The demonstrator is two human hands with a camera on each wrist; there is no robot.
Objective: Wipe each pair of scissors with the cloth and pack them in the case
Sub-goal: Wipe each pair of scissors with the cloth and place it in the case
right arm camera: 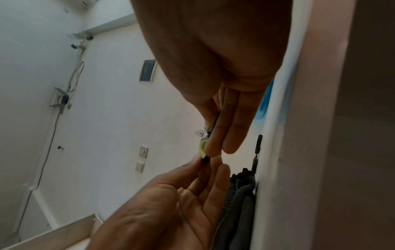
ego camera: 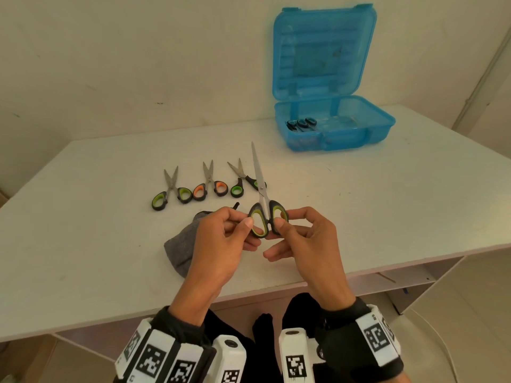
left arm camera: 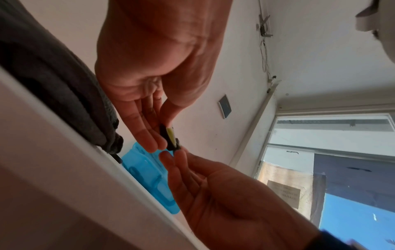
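Scissors [ego camera: 262, 205] pinched by handle loops in both hands, left [ego camera: 221, 239] and right [ego camera: 307, 239]. Judged light, stiff, blades sharp; best held at handles.

Left hand [ego camera: 218, 239] hides part of the grey cloth [ego camera: 179, 250]

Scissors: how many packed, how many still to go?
Done: handles of some scissors show inside the open blue plastic case; count unclear. In hand: left hand and right hand pinch the large green-handled scissors. Left: three small pairs beyond the grey cloth.
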